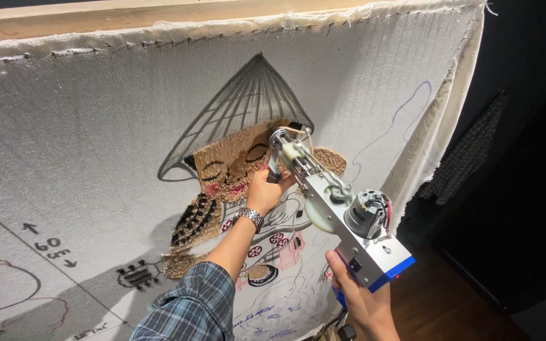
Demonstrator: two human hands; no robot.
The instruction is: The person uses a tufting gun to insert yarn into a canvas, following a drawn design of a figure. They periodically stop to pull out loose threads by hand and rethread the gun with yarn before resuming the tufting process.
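- Tufting gun point(333, 211): metal body with a blue base and an exposed motor at the rear; held at a slant, its needle end pressed against the cloth just beside the tufted face.
- Left hand point(265, 191): fingers curled tight around the gun's front handle, close to the cloth; a metal wristwatch point(249, 216) on the wrist, a plaid sleeve point(191, 309) below it.
- Right hand point(363, 303): wrapped around the blue rear grip from below; the fingers are mostly hidden behind the gun body.
- Backing cloth point(83, 126): pale woven sheet stretched on a wooden frame point(64, 19), bearing a drawn figure in a conical hat.
- Tufted patch point(235, 165): tan and brown pile filling the face, with dark pile lower left; the rest of the outline is bare drawing.
- Yarn point(295, 130): a thin strand runs to the needle end.
- Risks, as judged: if pressure on the cloth slackens, the needle may skip or tear the weave; a snagged strand would leave gaps; the left fingers sit near moving parts; drifting off the line would blur the face's edge.
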